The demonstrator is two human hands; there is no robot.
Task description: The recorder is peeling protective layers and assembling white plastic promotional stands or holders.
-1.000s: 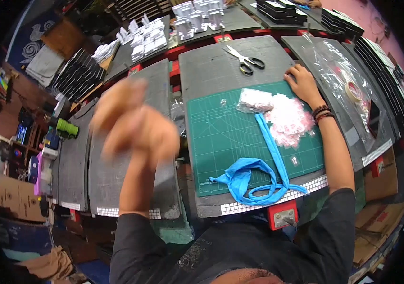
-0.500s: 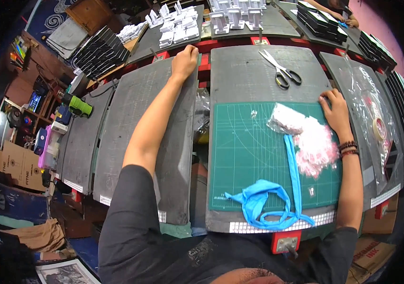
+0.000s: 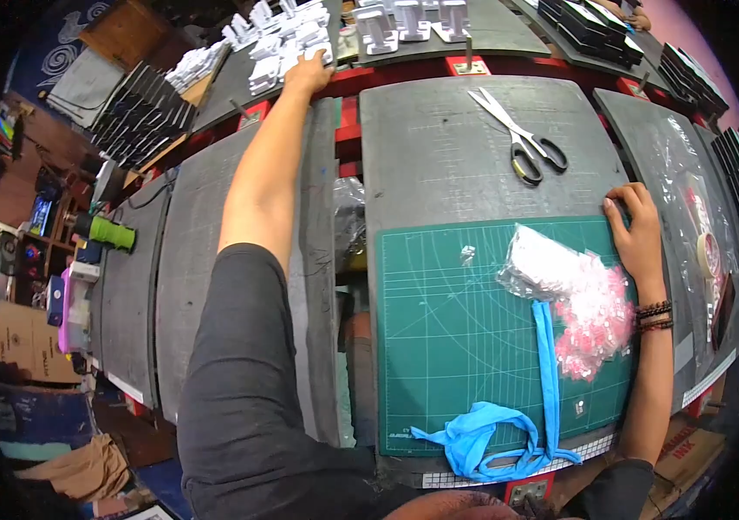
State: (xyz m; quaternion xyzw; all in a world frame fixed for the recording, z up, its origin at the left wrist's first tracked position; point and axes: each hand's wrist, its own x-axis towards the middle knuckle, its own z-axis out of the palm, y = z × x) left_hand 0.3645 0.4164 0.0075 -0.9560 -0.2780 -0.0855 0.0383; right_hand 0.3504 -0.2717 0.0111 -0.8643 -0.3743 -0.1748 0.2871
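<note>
My left hand (image 3: 307, 76) is stretched far forward at the pile of white plastic stands (image 3: 289, 43), its fingers apart and touching the pile's near edge. Whether it grips a piece is hard to see. My right hand (image 3: 635, 224) rests at the right edge of the green cutting mat (image 3: 439, 347), fingers loosely bent and nothing in them. Beside it lies a heap of small clear-and-pink pieces (image 3: 595, 321), next to a clear plastic bag of whitish pieces (image 3: 538, 264). A blue cloth strip (image 3: 482, 438) lies curled at the mat's near edge.
Black-handled scissors (image 3: 521, 139) lie beyond the mat on the grey board. More white stands (image 3: 413, 22) stand at the back. Black stacks (image 3: 582, 39) sit at far right. A tape roll (image 3: 709, 256) rests on plastic film at right. A gap separates the boards.
My left hand has moved forward from the board's far end to the pile of white stands. The view has shifted; my right hand stays by the mat's edge.
</note>
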